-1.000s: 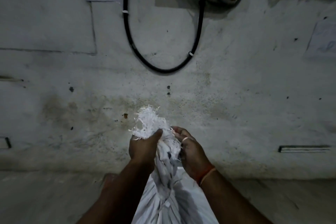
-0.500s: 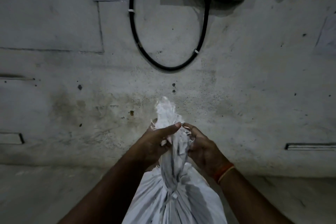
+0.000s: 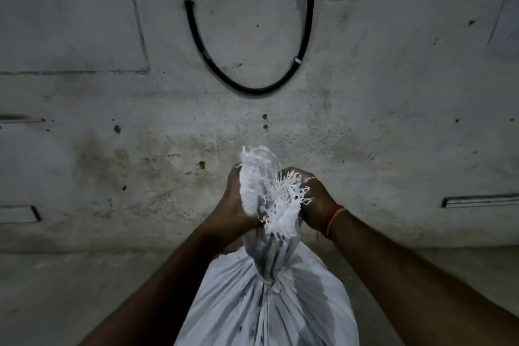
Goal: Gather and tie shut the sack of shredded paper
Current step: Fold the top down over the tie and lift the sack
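Head view, looking down at a white woven sack (image 3: 266, 303) standing upright on the floor (image 3: 70, 289) before a stained concrete wall (image 3: 393, 121), from which a black cable loop (image 3: 247, 87) hangs. The sack's mouth is drawn into a twisted neck (image 3: 269, 258), with the frayed rim (image 3: 275, 188) rising above it. The left hand (image 3: 233, 205) is clamped on the left side of the gathered rim; the right hand (image 3: 314, 199), with a red thread band (image 3: 332, 218) at the wrist, is closed on the right side, loose white fibres spilling over its fingers.

Step in hand: the gathering appears complete and the closure is being worked. A thin band seems to cinch the base of the neck, though the dim light leaves it unclear whether this is a tie or only a fold.

Next move, as a judgement: one hand should keep the twist from unwinding while the other wraps or knots a binding low on the neck, below the fray.

Compared with half a second earlier, the rim has opened from a narrow, tight spike into a wider, splayed tuft, and the hands sit further apart on either side of it rather than pinched together at its front.
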Demonstrator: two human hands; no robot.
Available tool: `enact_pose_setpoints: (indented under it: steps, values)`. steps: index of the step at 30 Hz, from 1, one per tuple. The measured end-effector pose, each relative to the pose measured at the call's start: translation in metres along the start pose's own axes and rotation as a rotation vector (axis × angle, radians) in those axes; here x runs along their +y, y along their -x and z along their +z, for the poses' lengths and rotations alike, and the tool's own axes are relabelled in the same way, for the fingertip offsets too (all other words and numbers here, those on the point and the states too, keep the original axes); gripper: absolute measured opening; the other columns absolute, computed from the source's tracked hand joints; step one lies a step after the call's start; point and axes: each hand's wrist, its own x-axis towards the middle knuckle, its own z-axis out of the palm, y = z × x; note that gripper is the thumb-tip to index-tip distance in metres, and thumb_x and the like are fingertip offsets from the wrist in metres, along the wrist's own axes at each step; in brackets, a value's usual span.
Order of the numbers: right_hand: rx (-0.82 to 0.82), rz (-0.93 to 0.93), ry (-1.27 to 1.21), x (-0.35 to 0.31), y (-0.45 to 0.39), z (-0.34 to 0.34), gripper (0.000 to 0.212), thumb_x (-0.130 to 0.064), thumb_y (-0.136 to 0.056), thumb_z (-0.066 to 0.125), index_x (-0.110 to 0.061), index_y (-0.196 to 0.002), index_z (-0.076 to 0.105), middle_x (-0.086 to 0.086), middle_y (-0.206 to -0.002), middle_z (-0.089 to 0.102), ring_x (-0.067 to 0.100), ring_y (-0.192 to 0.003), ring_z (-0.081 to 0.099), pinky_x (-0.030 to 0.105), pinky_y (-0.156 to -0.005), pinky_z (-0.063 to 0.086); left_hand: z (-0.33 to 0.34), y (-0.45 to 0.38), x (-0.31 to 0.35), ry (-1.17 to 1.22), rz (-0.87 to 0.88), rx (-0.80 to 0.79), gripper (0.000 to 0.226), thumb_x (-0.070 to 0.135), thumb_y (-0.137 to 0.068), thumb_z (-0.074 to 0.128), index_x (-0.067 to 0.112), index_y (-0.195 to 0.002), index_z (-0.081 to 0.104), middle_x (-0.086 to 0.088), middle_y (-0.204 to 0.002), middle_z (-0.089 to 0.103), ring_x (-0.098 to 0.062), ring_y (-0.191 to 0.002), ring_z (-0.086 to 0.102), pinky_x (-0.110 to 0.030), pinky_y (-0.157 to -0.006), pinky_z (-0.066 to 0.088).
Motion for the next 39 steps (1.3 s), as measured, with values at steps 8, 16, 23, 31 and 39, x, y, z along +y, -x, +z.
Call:
enact_pose_setpoints:
  steps: [8, 16, 23, 31, 39]
  values:
    - [0.233, 0.094, -0.223, -0.003, -0.009, 0.006, 0.021, -0.001, -0.084, 0.059, -0.011, -0.103, 0.063, 0.013, -0.094, 0.067, 0.025, -0.084, 0.064, 0.035, -0.074, 0.053, 0.010, -0.027, -0.003, -0.340, -0.031, 0.412, 0.029, 0.048, -0.076, 0.069, 0.025, -0.093, 0.073, 0.007, -0.089, 0.077, -0.013, -0.090, 0.071, -0.033, -0.080, 0.055]
    - [-0.048, -0.030, 0.040, 0.023, 0.058, 0.001, 0.050, -0.047, -0.079, 0.073, -0.028, -0.123, 0.058, -0.011, -0.121, 0.068, 0.006, -0.111, 0.064, 0.025, -0.088, 0.054, 0.018, -0.035, -0.010, -0.028, -0.212, 0.599, 0.022, 0.033, -0.072, 0.084, 0.013, -0.075, 0.074, 0.003, -0.068, 0.073, -0.018, -0.071, 0.069, -0.030, -0.068, 0.051]
    - [0.455, 0.169, -0.283, 0.010, 0.021, 0.001, 0.022, -0.011, -0.098, 0.054, -0.005, -0.079, 0.064, 0.016, -0.071, 0.064, 0.022, -0.060, 0.066, 0.030, -0.059, 0.053, 0.010, -0.028, 0.006, 0.432, -0.162, 0.196, 0.041, 0.022, -0.086, 0.077, 0.000, -0.120, 0.069, -0.019, -0.113, 0.075, -0.032, -0.104, 0.074, -0.043, -0.092, 0.059]
    - [0.433, 0.235, -0.481, 0.008, 0.019, -0.001, 0.022, -0.020, -0.101, 0.051, -0.006, -0.091, 0.066, 0.010, -0.068, 0.070, 0.022, -0.061, 0.069, 0.035, -0.063, 0.058, -0.016, -0.041, -0.022, 0.706, -0.212, 0.461, 0.046, 0.041, -0.099, 0.057, 0.006, -0.127, 0.065, -0.022, -0.120, 0.071, -0.037, -0.110, 0.070, -0.048, -0.094, 0.057]
    - [0.141, 0.311, -0.833, 0.005, 0.018, -0.013, 0.052, -0.034, -0.096, 0.048, 0.000, -0.135, 0.055, 0.022, -0.131, 0.062, 0.040, -0.120, 0.059, 0.052, -0.109, 0.041, -0.023, -0.052, -0.037, 0.880, -0.278, 0.524, 0.038, 0.045, -0.105, 0.043, 0.020, -0.095, 0.070, -0.006, -0.083, 0.075, -0.024, -0.079, 0.073, -0.039, -0.073, 0.059]
